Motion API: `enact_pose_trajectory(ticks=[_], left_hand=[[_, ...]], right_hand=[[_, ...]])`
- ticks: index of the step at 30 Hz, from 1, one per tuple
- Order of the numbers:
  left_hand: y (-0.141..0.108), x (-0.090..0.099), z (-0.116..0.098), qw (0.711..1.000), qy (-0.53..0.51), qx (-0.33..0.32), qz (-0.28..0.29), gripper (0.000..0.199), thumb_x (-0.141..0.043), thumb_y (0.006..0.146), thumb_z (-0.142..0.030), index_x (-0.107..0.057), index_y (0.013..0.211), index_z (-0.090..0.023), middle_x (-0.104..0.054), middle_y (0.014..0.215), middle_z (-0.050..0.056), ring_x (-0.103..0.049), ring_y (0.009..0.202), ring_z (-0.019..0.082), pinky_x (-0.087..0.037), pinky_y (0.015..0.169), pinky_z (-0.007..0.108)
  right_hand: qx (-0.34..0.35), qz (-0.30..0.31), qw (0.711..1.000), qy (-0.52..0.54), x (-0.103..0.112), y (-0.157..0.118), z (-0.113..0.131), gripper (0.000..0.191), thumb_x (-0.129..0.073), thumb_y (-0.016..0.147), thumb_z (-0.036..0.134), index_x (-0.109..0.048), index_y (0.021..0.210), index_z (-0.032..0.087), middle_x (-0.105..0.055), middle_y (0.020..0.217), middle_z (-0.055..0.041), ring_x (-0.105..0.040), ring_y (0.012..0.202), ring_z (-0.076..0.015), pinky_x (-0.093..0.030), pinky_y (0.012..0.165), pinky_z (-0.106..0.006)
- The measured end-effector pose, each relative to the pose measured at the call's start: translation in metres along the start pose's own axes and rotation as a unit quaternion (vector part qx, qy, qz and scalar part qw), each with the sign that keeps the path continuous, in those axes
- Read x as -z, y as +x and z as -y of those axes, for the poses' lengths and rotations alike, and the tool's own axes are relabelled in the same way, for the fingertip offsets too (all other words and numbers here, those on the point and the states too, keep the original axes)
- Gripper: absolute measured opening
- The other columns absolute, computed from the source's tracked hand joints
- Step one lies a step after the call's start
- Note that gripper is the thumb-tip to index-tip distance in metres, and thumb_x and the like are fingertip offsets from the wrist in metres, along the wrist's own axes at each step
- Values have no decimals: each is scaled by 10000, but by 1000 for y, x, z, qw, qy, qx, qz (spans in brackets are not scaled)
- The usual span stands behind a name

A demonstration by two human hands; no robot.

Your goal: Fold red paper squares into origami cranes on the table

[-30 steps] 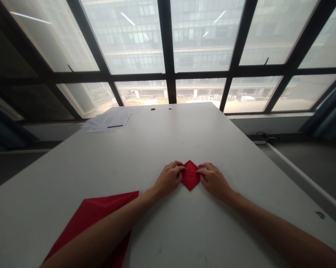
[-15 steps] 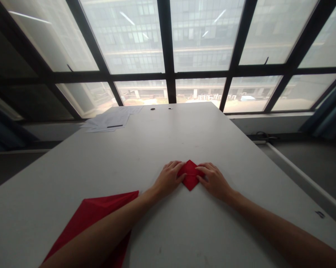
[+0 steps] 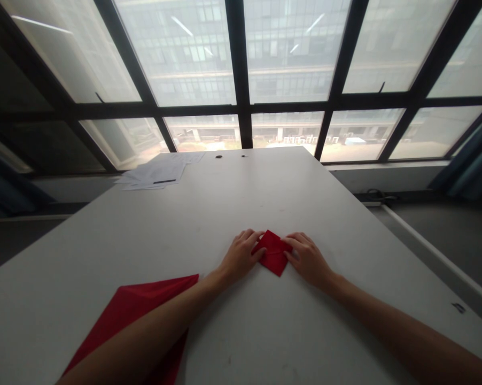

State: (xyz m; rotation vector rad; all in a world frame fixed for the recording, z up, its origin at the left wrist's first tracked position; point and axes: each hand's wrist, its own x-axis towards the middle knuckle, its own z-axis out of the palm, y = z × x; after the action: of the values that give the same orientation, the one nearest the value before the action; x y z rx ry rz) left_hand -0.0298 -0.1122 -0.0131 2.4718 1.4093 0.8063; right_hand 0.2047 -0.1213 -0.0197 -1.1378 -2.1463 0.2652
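A small folded red piece [image 3: 273, 255], roughly diamond-shaped, lies at the middle of the white table [image 3: 233, 208]. My left hand [image 3: 244, 253] pinches its left corner between thumb and fingers. At the right corner, my right hand [image 3: 304, 256] grips it the same way. A faint crease runs across the piece between my hands. Under my left forearm lies a larger red sheet [image 3: 124, 307], partly hidden by the arm; whether it is cloth or paper I cannot tell.
White papers [image 3: 155, 170] with a dark pen-like item [image 3: 164, 181] on them lie at the far left of the table. A small dark object [image 3: 458, 308] sits near the right edge. Large windows [image 3: 287, 53] stand beyond the table.
The small red piece has turned slightly, its near corner shifting right and its far corner shifting left. Both hands have kept their grip and moved very little.
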Motion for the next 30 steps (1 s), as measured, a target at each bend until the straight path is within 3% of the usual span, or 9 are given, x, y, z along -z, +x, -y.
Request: enact_pose_trajectory(ticks=[8,17,25,30], left_hand=[[1,0,-3,1000,-18,-9,-2,345,-596,903,-176,-574,1243,-230,-637,1080,49,-580,1006,215,-442,945,371],[1,1,-3,999,-39,-15,0,381,-605,881,-127,-583,1246,-232,-666,998,36,-600,953,207,-438,910,359],[2,0,-1,997,-78,11,-15,418,-654,873,-186,-573,1281,-227,-671,941,18,-612,895,195,-429,903,358],[3,1,0,996,-92,4,-10,285,-695,843,-181,-642,1120,-225,-659,922,17,-593,872,193,-430,852,340]], right_hand=[[-14,-5,1000,-28,1,0,-2,224,-643,850,90,-675,1028,220,-675,952,-46,-590,926,-226,-435,894,-391],[-36,-31,999,1,1,0,-6,259,-616,832,59,-681,1019,226,-698,935,-46,-602,914,-231,-415,883,-376],[-60,-83,994,41,2,2,-8,117,-592,832,102,-646,819,206,-677,818,-38,-588,827,-222,-421,817,-364],[-123,-117,980,107,3,5,-11,65,-592,832,183,-654,820,198,-685,829,-48,-601,815,-220,-449,784,-356]])
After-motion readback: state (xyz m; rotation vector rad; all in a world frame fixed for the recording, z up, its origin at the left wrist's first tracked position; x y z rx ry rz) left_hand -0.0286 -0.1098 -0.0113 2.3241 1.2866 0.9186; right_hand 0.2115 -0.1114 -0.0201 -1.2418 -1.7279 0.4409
